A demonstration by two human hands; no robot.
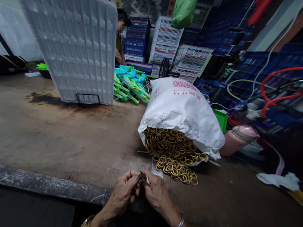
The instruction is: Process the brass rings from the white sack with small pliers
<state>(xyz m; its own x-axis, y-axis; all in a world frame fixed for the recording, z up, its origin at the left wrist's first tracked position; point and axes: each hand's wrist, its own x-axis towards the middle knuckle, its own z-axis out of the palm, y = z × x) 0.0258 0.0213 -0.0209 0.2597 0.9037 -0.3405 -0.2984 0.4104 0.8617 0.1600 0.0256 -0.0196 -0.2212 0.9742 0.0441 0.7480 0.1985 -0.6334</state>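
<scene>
My left hand (123, 193) and my right hand (157, 191) meet at the near edge of the workbench, fingers pinched together around a small dark part (141, 180) that I cannot make out well. Just beyond them lies a heap of brass rings (175, 155) spilling from a white woven sack (181, 109) that lies on its side. A gold watch sits on my left wrist and a metal bangle on my right.
A white moulded tray (74, 41) leans upright on a wire stand at the back left. Turquoise and green plastic parts (131, 83) are piled behind it, beside a person. Stacked crates (166, 41), red hoses (282, 85), a pink cylinder (238, 139) and a crumpled rag (281, 180) crowd the right.
</scene>
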